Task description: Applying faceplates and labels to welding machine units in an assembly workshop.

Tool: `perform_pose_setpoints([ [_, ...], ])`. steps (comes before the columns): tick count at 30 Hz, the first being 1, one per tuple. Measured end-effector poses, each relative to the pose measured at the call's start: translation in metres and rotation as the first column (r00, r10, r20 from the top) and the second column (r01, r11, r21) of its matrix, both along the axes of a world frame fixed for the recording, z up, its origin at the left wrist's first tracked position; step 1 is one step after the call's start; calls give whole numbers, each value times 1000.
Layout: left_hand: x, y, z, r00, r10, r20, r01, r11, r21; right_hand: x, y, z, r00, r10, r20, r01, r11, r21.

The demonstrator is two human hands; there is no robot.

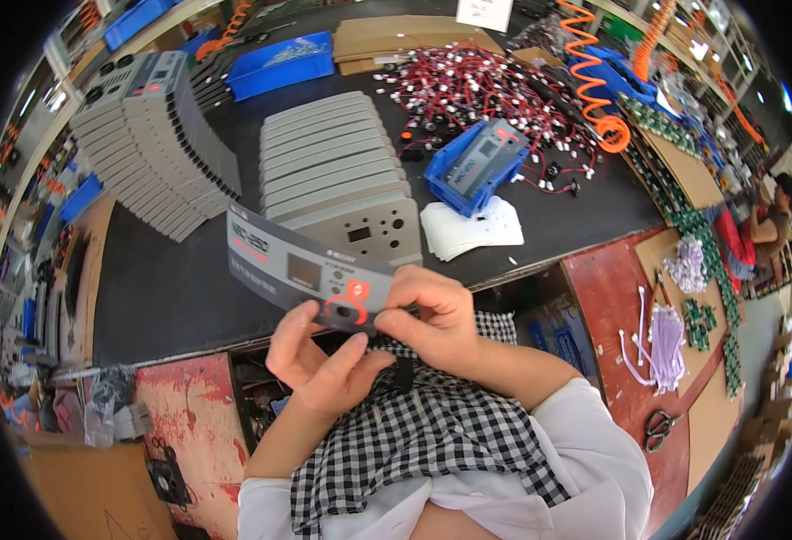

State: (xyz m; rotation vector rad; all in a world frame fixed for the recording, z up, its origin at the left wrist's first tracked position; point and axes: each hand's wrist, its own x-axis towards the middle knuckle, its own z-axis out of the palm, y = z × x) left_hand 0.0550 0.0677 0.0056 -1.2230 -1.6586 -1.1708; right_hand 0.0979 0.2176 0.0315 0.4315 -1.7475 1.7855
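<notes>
Left hand [319, 355] and right hand [432, 319] each in pinch grip on right end of label [301, 270], held above lap at worktop [171, 297] edge. Label: thin grey strip, small window, red ring mark, bending slightly. Beyond: grey panels [337, 166], white sheets [472, 229], blue bin [477, 166], red wires [486, 85].

Cluttered workshop: black-topped bench [171, 297], worn red table [607, 297], bright daylight.

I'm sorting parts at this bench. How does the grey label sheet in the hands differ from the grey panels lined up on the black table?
The label sheet is thin, flexible and dark grey with red markings; the panels are rigid, light grey and plain. The sheet is held in the air by the left hand and right hand; the panels lie overlapped on the table. Both show a rectangular window.
</notes>
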Motion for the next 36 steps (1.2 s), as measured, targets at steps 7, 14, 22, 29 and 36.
perform_pose_setpoints([
  [7, -41, -32, -4, 715, 0, 699, -218, 950, 223, 1, 35, -17, 973, -219, -77, 232, 902, 365],
  [14, -61, -30, -21, 543, -379, 749, 37, 902, 430, -18, 53, -35, 920, -393, 13, 364, 864, 348],
  [22, -67, -20, -25, 655, -271, 705, -9, 931, 366, -39, 52, -51, 913, -387, 127, 369, 919, 142],
  [29, -66, -17, -25, 634, -295, 715, -9, 921, 389, -41, 51, -53, 940, -312, 137, 313, 950, 16],
  [36, -67, -17, -25, 634, -293, 716, -28, 916, 400, -41, 50, -51, 931, -341, 133, 337, 940, 51],
])
